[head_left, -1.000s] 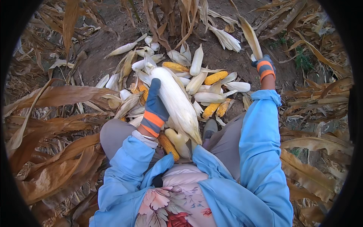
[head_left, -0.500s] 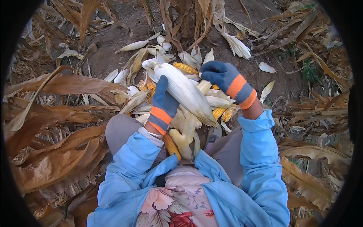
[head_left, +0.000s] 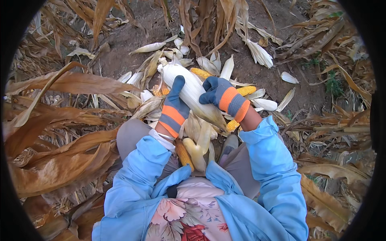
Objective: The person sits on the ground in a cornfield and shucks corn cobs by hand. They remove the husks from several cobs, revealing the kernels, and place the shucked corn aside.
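Observation:
A long ear of corn (head_left: 192, 93) in its pale, dry husk lies slantwise in front of me, stem end up and to the left. My left hand (head_left: 175, 103), in a blue-grey and orange glove, grips it from the left with the thumb across the husk. On the opposite side my gloved right hand (head_left: 220, 96) has its fingers curled and closed against the husk; the kernels inside are hidden. Beneath lies a pile of husks (head_left: 197, 122) with bare yellow ears, one beyond the held ear (head_left: 201, 73) and another beside my right wrist (head_left: 246, 90).
Between my bent knees are a yellow ear (head_left: 184, 154) and a crumpled husk (head_left: 194, 150). Brown dry leaves (head_left: 72, 168) crowd in from the left. Standing stalks (head_left: 211, 26) rise just past the pile, and loose husks (head_left: 259, 52) lie on the soil at the right.
My right hand has come in leftward and down onto the husk, from apart beside the ear. A yellow ear at the right now shows more fully. My left hand keeps its hold.

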Demonstrator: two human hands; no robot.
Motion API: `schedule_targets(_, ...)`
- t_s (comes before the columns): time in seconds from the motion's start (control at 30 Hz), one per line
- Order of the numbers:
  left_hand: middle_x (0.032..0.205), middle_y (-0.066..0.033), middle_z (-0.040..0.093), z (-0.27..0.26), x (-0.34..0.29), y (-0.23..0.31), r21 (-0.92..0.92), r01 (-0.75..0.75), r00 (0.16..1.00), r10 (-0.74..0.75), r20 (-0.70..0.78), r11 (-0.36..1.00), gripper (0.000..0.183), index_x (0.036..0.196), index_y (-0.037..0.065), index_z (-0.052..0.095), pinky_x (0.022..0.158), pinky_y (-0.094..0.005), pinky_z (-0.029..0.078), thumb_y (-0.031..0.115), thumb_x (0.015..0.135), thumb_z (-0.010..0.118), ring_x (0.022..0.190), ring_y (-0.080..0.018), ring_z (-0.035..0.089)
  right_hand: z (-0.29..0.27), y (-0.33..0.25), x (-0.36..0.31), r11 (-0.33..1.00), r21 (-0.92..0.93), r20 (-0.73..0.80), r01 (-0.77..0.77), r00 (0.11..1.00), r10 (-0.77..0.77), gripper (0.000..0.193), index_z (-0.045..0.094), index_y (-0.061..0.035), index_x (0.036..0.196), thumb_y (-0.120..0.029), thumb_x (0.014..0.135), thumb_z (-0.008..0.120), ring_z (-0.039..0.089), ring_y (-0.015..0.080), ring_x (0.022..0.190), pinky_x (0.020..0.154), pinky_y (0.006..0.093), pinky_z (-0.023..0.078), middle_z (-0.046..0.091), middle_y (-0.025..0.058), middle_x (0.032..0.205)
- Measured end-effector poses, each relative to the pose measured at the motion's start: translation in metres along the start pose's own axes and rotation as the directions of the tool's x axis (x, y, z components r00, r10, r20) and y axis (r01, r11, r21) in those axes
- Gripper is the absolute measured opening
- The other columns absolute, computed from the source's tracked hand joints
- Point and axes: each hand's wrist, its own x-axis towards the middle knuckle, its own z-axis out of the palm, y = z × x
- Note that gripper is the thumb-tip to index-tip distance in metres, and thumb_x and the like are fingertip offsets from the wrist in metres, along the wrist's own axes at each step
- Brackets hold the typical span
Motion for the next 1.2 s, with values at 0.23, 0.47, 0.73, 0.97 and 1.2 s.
schedule_targets(0.23,0.110,-0.0105,0.057,-0.010,0.010,-0.001,0.026,-0.068,0.996,0.069,-0.051,0.997,0.047,0.116,0.007,0.050,0.090,-0.0427,0.044,0.021,0.076,0.071,0.100,-0.0267,0.055,0.009,0.004,0.013,0.996,-0.069,-0.080,0.047,0.995,-0.053,0.031,0.058,0.0009,0.088,-0.019,0.066,0.068,0.054,0.0200,0.062,0.060,0.0318,0.044,0.058,0.0115,0.069)
schedule_targets(0.47,0.121,-0.0126,0.051,0.004,0.010,0.009,-0.132,0.131,0.984,-0.113,0.135,0.983,0.050,0.124,0.010,0.044,0.096,-0.0498,0.037,0.026,0.081,0.064,0.111,-0.0308,0.049,-0.003,0.009,0.025,0.999,-0.046,-0.159,-0.017,0.987,0.009,0.029,0.059,-0.0016,0.090,-0.018,0.067,0.068,0.056,0.0199,0.064,0.061,0.0320,0.046,0.060,0.0109,0.071)
schedule_targets(0.73,0.117,-0.0134,0.052,0.003,0.016,0.008,0.132,-0.042,0.987,0.021,0.161,0.990,0.051,0.124,0.005,0.043,0.094,-0.0453,0.041,0.021,0.080,0.065,0.108,-0.0291,0.051,-0.014,0.014,0.029,0.897,0.434,-0.039,-0.080,0.993,0.108,0.027,0.059,-0.0013,0.093,-0.014,0.071,0.069,0.054,0.0118,0.066,0.061,0.0251,0.045,0.060,0.0039,0.077)
schedule_targets(0.97,0.111,-0.0118,0.054,-0.003,0.016,0.006,0.150,-0.078,0.997,0.075,0.024,0.986,0.051,0.121,0.004,0.043,0.086,-0.0404,0.048,0.013,0.077,0.068,0.100,-0.0262,0.055,0.000,0.007,0.025,0.914,0.406,-0.009,-0.022,1.000,0.028,0.055,0.057,0.0022,0.102,-0.026,0.059,0.077,0.060,0.0171,0.074,0.066,0.0273,0.048,0.064,0.0113,0.087)
schedule_targets(1.2,0.116,-0.0109,0.051,-0.006,0.016,0.001,0.314,-0.253,0.967,0.242,0.075,0.915,0.062,0.127,0.008,0.039,0.089,-0.0403,0.046,0.028,0.078,0.069,0.103,-0.0270,0.053,0.000,-0.011,0.016,0.730,0.683,0.111,-0.018,0.991,-0.079,0.048,0.052,0.0048,0.113,-0.012,0.071,0.069,0.059,0.0141,0.086,0.078,0.0251,0.047,0.061,0.0087,0.098)
